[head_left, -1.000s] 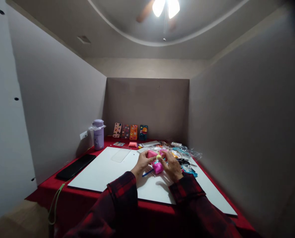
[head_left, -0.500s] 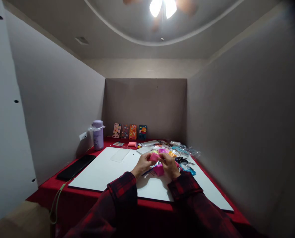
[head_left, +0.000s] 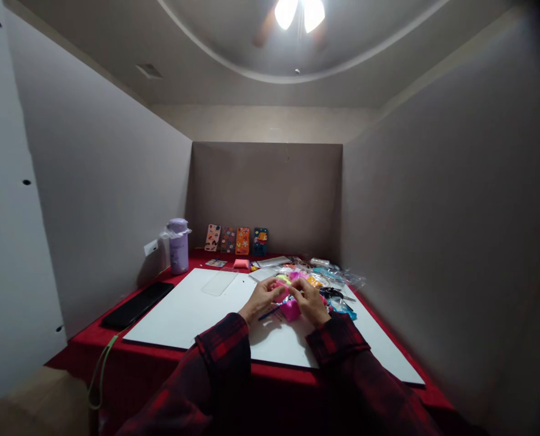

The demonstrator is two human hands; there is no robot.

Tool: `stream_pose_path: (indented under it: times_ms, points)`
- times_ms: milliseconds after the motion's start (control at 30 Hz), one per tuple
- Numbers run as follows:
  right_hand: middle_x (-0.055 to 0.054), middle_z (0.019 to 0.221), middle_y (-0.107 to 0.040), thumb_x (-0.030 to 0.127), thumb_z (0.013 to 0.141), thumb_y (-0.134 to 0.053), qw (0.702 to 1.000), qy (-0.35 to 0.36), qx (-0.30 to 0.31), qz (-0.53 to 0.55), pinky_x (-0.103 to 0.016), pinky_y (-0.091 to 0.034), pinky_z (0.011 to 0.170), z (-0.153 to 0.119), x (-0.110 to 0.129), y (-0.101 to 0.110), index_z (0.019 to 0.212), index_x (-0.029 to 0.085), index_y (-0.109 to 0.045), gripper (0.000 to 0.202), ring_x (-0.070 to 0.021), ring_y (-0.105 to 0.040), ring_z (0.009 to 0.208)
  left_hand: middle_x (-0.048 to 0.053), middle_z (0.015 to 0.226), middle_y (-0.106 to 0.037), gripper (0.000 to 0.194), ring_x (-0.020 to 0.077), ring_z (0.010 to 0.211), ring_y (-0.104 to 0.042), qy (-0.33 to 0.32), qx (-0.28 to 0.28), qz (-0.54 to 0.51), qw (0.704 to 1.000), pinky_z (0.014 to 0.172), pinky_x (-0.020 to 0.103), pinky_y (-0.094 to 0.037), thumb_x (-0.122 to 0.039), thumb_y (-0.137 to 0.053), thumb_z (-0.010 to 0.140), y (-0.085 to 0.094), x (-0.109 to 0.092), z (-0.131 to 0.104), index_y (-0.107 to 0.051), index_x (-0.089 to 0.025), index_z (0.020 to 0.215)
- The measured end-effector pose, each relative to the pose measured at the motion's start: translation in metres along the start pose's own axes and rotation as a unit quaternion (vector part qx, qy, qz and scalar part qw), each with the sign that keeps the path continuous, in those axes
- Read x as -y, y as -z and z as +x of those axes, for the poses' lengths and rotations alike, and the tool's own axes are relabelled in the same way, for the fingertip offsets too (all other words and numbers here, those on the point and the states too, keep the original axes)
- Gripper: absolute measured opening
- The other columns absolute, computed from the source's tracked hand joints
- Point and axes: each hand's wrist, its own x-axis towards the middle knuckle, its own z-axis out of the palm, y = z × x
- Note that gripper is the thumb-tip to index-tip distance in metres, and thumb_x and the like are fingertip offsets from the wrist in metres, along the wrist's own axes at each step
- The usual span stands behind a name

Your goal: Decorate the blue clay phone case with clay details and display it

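Observation:
Above the white board (head_left: 179, 315), my left hand (head_left: 263, 298) grips a soft pink piece (head_left: 279, 293) between thumb and fingers. My right hand (head_left: 310, 301) is beside it, its fingers pinched together at the right end of the pink piece; whether it grips the piece is hard to make out. A bright magenta packet (head_left: 290, 310) lies on the board just below the hands, with a dark blue stick (head_left: 268, 313) to its left. Behind the hands are a yellow-green piece (head_left: 283, 279) and an orange packet (head_left: 314, 281).
A clear phone case (head_left: 219, 283) lies on the board. Four decorated cases, one orange (head_left: 242, 241), stand at the back. A lilac bottle (head_left: 179, 247) and a black phone-like slab (head_left: 137, 305) are at the left. Black scissors (head_left: 333, 293) and plastic bags (head_left: 342, 275) lie at the right.
The pink piece sits lower and more toward my left hand, and less of it shows between the hands. My right fingertips have shifted slightly. The view has moved a little.

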Motion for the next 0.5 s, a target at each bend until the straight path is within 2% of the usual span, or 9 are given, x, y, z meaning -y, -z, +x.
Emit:
stream_pose_path:
  times_ms: [133,300,500]
  points:
    - [0.002,0.070,-0.054,0.035,0.089,-0.053,1.000,0.013,-0.021,-0.005,-0.026,-0.043,0.064,-0.0004,0.0021,0.0009,0.074,0.015,-0.055,0.024,-0.0105,-0.052,0.064,0.002,0.085,-0.062,0.018,0.0121,0.069,-0.060,0.011,-0.013,0.002,1.000,0.063,0.029,-0.052,-0.027,-0.059,0.086,-0.0021,-0.0007,0.0006,-0.060,-0.012,0.097]
    - [0.003,0.069,-0.052,0.036,0.090,-0.051,0.999,0.019,-0.039,-0.011,-0.025,-0.042,0.061,-0.0022,0.0028,0.0010,0.075,0.015,-0.055,0.026,-0.0095,-0.049,0.061,0.000,0.080,-0.061,0.016,0.0105,0.064,-0.058,0.019,-0.035,0.014,0.999,0.059,0.026,-0.051,-0.027,-0.059,0.086,-0.0011,0.0013,0.0017,-0.060,-0.012,0.093]
    - [0.003,0.069,-0.053,0.034,0.091,-0.050,0.999,0.025,-0.032,-0.017,-0.025,-0.042,0.061,-0.0024,0.0028,0.0003,0.074,0.016,-0.054,0.025,-0.0103,-0.050,0.063,0.000,0.077,-0.061,0.017,0.0105,0.064,-0.058,0.013,-0.080,0.034,0.996,0.059,0.026,-0.051,-0.028,-0.058,0.087,0.0065,0.0044,0.0039,-0.060,-0.012,0.085]
